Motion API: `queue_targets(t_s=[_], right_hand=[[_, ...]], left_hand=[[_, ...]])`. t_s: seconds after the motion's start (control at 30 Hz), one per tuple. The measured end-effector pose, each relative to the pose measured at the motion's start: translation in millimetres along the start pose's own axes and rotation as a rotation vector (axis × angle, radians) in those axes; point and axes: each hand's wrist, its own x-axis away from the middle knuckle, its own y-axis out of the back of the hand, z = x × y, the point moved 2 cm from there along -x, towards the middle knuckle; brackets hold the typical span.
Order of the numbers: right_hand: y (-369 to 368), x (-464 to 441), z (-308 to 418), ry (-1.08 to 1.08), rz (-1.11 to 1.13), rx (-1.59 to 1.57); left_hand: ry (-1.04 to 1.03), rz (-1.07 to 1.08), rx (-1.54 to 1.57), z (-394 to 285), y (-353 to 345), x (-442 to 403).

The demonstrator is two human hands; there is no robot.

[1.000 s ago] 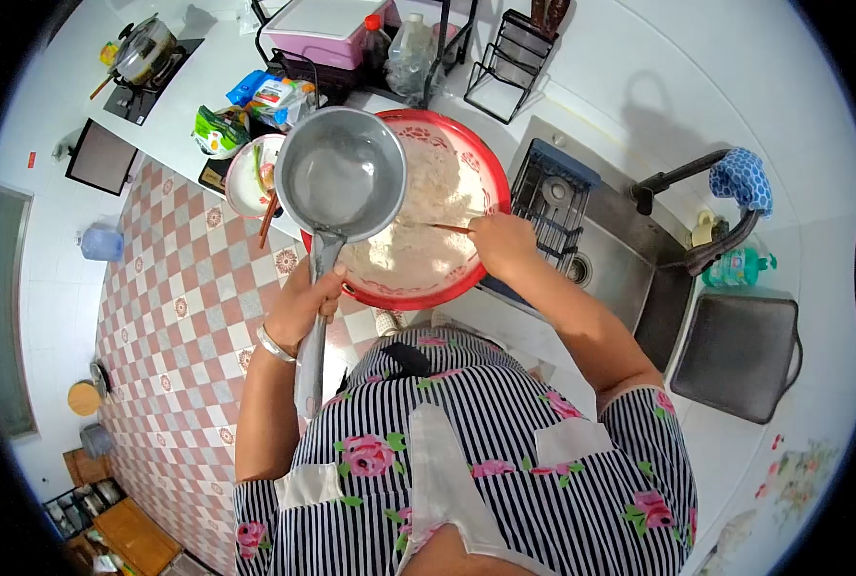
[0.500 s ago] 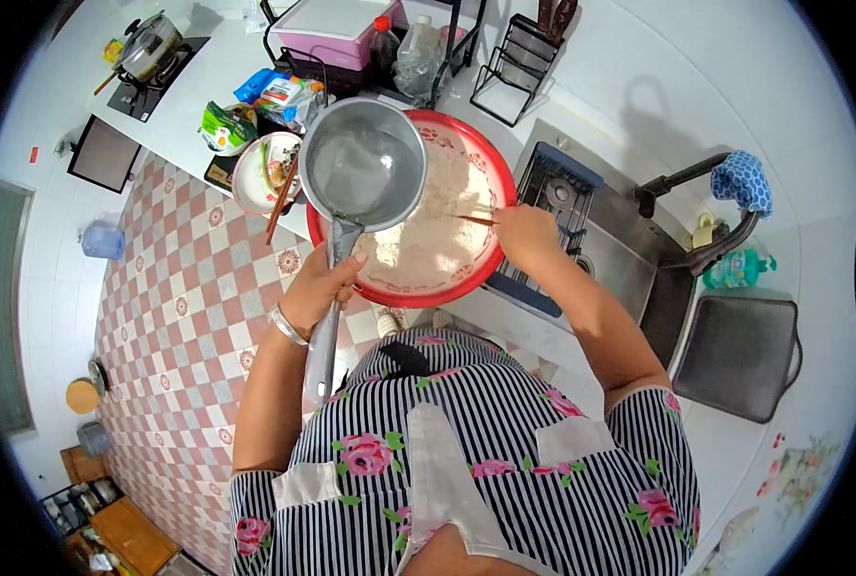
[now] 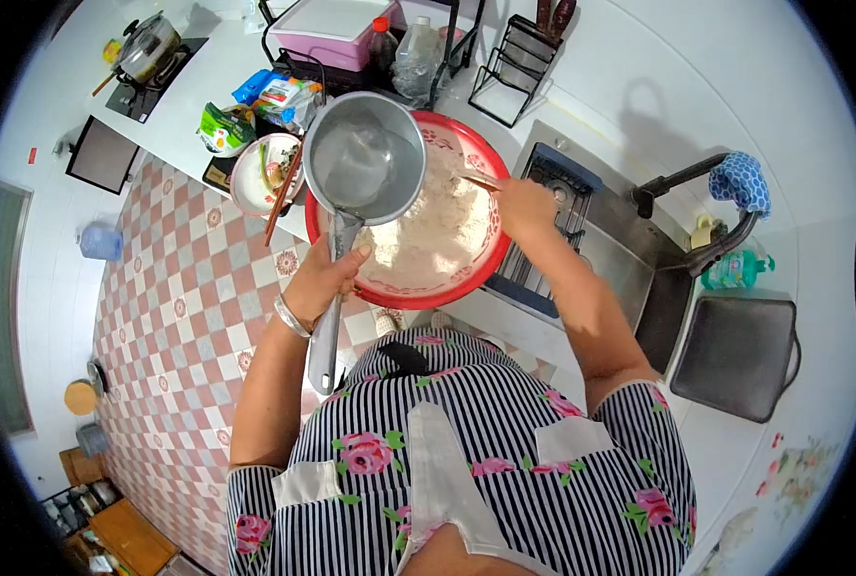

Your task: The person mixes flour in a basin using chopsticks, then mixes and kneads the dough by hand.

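Note:
My left hand (image 3: 320,286) is wrapped round the handle of a grey metal water ladle (image 3: 365,163), its bowl held over the left part of a red-rimmed basin (image 3: 418,300). Some clear water seems to lie in the ladle. Pale flour (image 3: 433,250) covers the basin's bottom, partly hidden under the ladle. In my right hand (image 3: 526,211), closed at the basin's right side, are chopsticks (image 3: 481,180) whose tips point left over the flour.
Left of the basin stands a bowl (image 3: 266,178) with scraps and chopsticks across it, near some packets (image 3: 279,96). A sink (image 3: 629,259) with a drying rack (image 3: 553,206) is on the right, under a black faucet (image 3: 677,182). A pot (image 3: 149,48) sits far left.
My right hand and the chopsticks have moved slightly up toward the basin's far side, with the chopsticks at a new angle. The ladle has shifted only a little.

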Motion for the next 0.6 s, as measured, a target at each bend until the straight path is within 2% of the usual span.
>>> queue_targets(t_s=[0.1, 0.33, 0.47, 0.6], right_hand=[[-31, -5, 16, 0.049, 0.007, 0.062], [10, 49, 37, 0.213, 0.09, -0.12], [-23, 19, 22, 0.098, 0.028, -0.064], [12, 13, 6, -0.01, -0.012, -0.075]], left_hand=[[0.001, 0.0, 0.027, 6, 5, -4], [-0.014, -0.074, -0.052, 7, 8, -5], [-0.021, -0.106, -0.129, -1, 10, 2], [-0.022, -0.09, -0.146, -2, 13, 6]])
